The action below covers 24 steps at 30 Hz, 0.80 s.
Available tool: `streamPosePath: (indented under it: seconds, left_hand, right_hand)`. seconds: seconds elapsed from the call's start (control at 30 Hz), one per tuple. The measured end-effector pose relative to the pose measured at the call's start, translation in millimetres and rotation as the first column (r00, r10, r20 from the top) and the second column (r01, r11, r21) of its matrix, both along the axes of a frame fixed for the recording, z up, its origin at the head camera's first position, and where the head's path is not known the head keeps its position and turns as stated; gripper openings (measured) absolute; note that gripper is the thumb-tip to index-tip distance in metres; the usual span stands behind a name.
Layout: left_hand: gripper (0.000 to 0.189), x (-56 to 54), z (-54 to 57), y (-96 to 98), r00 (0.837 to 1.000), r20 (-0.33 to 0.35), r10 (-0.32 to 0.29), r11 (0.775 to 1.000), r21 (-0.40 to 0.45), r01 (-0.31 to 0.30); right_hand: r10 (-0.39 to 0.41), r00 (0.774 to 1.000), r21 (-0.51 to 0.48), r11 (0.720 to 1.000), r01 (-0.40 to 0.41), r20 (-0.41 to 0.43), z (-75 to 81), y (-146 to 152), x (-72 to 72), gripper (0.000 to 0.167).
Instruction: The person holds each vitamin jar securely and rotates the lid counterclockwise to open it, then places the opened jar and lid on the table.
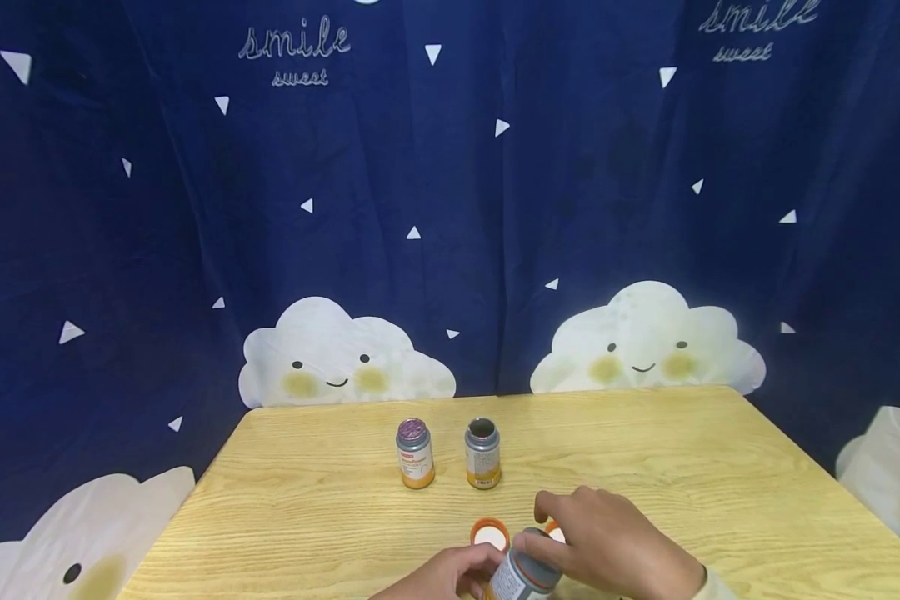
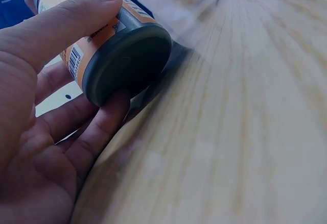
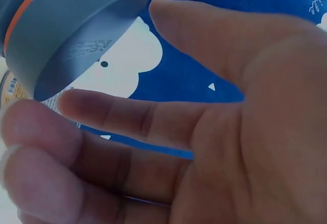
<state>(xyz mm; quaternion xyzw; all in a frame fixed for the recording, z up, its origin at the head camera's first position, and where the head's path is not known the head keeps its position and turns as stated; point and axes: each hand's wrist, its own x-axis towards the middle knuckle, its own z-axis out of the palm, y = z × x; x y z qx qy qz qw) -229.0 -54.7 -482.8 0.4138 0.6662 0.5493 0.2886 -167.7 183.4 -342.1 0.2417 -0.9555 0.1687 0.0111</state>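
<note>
My left hand [image 1: 438, 575] holds a grey pill bottle [image 1: 507, 583], tilted, with an orange and white label. In the left wrist view the thumb lies along the label of the bottle [image 2: 130, 63] and a fingertip is under its dark base. A grey cap [image 1: 537, 575] sits on the bottle, an orange line below its edge. My right hand [image 1: 607, 537] is over the cap, its thumb across it in the head view. In the right wrist view the thumb and index fingertips are right at opposite edges of the cap [image 3: 76, 35], the fingers loosely bent and spread.
Two grey bottles stand uncapped farther back on the wooden table [image 1: 307, 500]: the left bottle [image 1: 416, 458] shows a purple crinkled top, the right bottle [image 1: 483, 458] a dark open mouth. An orange cap [image 1: 490, 533] lies inside up; another orange cap [image 1: 557, 531] is partly hidden by my right hand.
</note>
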Motion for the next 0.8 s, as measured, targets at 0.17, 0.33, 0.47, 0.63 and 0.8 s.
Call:
streamPosePath:
  seconds: [0.17, 0.33, 0.47, 0.63, 0.8]
  left_hand:
    - [0.050, -0.8, -1.3, -0.4, 1.000, 0.000, -0.007, 1.000, 0.001, 0.007]
    - [0.049, -0.7, 0.1, 0.6, 1.000, 0.010, 0.006, 1.000, -0.011, -0.006]
    - [0.048, -0.4, 1.0, 1.1, 1.000, 0.008, 0.006, 1.000, -0.018, -0.006]
    - [0.049, -0.8, 0.5, 0.4, 1.000, 0.002, -0.004, 1.000, -0.016, 0.004]
    - [0.049, -0.6, 0.8, 0.4, 1.000, 0.009, 0.003, 1.000, -0.006, -0.003]
  right_hand:
    - [-0.006, 0.998, -0.001, 1.000, 0.006, 0.064, -1.0, -0.4, -1.1, 0.040]
    - [0.042, 0.989, -0.036, 0.999, -0.037, 0.144, -1.3, 0.0, -3.2, 0.035]
    - [0.086, 0.977, -0.075, 0.995, -0.072, 0.195, -1.3, 1.5, -4.1, 0.031]
    - [0.115, 0.965, -0.107, 0.990, -0.092, 0.237, 0.3, 2.5, -3.5, 0.025]
    - [0.103, 0.959, -0.095, 0.992, -0.081, 0.263, 4.2, 3.7, -2.4, 0.024]
